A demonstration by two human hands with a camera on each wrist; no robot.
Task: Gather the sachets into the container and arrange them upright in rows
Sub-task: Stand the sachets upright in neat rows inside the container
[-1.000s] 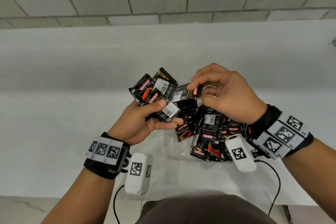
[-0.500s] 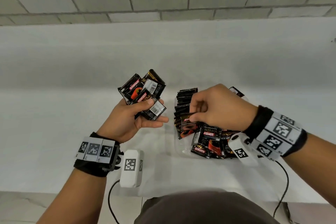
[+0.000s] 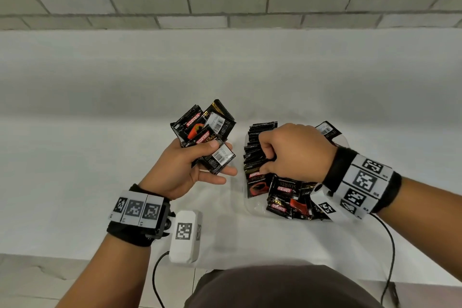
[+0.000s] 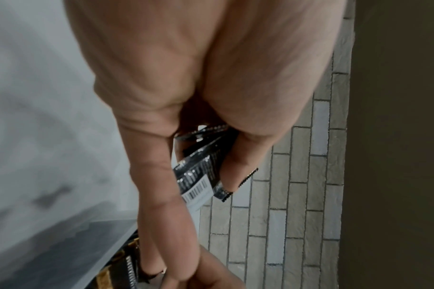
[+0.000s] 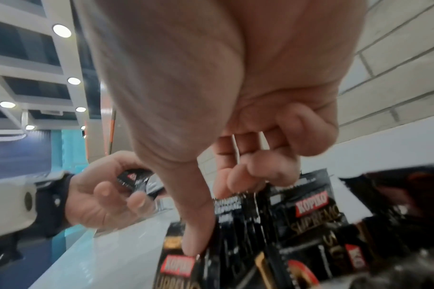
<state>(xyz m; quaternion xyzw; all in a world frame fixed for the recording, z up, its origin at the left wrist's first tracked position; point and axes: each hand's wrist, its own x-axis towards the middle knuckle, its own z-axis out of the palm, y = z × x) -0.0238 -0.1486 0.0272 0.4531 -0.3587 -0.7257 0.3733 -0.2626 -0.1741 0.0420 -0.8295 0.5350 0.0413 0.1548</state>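
My left hand [image 3: 186, 170]: thumb clamps a fan of glossy black sachets [image 3: 203, 130].
My right hand [image 3: 293, 152]: fingers pinch crinkle-edged upright sachets [image 3: 255, 147] inside the clear container [image 3: 252, 209].

Left hand [image 3: 186, 167] clutching — right hand [image 3: 292, 151] curled, pinching.

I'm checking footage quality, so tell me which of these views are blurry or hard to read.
Head view: sharp; print on the sachets in the left hand is readable. Left wrist view: the white surface is smeared, the bricks crisper. Right wrist view: the right hand and the nearest sachets are soft, lettering readable.
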